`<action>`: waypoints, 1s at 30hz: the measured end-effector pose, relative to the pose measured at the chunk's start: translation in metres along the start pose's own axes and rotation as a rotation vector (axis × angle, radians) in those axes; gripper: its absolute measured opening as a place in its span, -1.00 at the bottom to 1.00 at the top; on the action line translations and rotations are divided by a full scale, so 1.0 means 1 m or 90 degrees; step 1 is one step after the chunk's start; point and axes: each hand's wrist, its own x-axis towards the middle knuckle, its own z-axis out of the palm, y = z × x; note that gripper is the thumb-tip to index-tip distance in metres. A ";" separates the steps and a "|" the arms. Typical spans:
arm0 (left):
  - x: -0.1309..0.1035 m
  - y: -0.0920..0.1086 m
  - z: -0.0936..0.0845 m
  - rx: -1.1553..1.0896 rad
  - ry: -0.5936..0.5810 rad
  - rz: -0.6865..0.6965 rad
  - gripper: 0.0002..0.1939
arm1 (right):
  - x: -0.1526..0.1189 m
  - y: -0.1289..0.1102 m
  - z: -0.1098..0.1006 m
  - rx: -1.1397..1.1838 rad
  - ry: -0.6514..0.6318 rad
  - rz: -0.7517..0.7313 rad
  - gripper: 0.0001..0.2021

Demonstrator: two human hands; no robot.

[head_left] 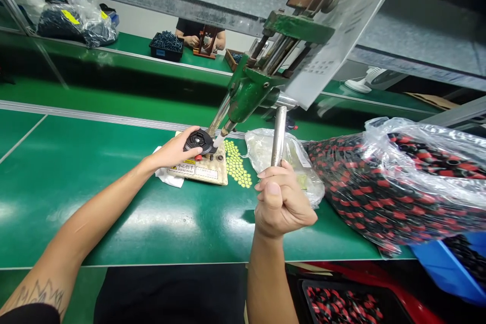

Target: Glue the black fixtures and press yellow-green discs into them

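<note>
My left hand (176,150) is closed on a black round part (199,142) with a bit of red at its lower edge, held over the pale base plate (214,174) of a green hand press (248,92). The press's tip comes down at the right edge of that part; whether they touch is hard to tell. My right hand (283,200) is wrapped round the metal lever (279,135) of the press. Small yellow-green discs (237,166) lie spread on the green table just right of the base plate.
A clear plastic bag (311,182) lies beside the discs. Farther right sits a big bag of red and black parts (360,177), with a blue bin (444,268) below. A black tray (341,304) is at lower right. Across the bench, a person's hands (193,41) are at a small fixture.
</note>
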 end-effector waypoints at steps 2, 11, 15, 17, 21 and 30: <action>0.001 -0.001 0.000 -0.002 0.002 0.004 -0.24 | 0.000 0.000 0.000 0.003 0.000 0.001 -0.57; 0.003 -0.006 0.001 0.060 0.017 -0.004 -0.20 | -0.001 0.000 -0.001 0.005 -0.003 0.012 -0.57; 0.003 -0.008 0.002 0.063 0.024 0.013 -0.21 | -0.001 -0.001 -0.001 0.003 0.004 0.014 -0.57; 0.004 -0.008 0.003 0.071 0.028 0.028 -0.23 | -0.002 -0.001 -0.001 -0.002 0.010 0.014 -0.57; 0.004 -0.008 0.004 0.074 0.029 0.044 -0.29 | -0.002 -0.002 -0.002 -0.001 -0.001 0.024 -0.58; 0.003 -0.009 0.003 0.092 0.014 0.033 -0.23 | -0.003 0.001 -0.001 0.025 0.018 0.000 -0.57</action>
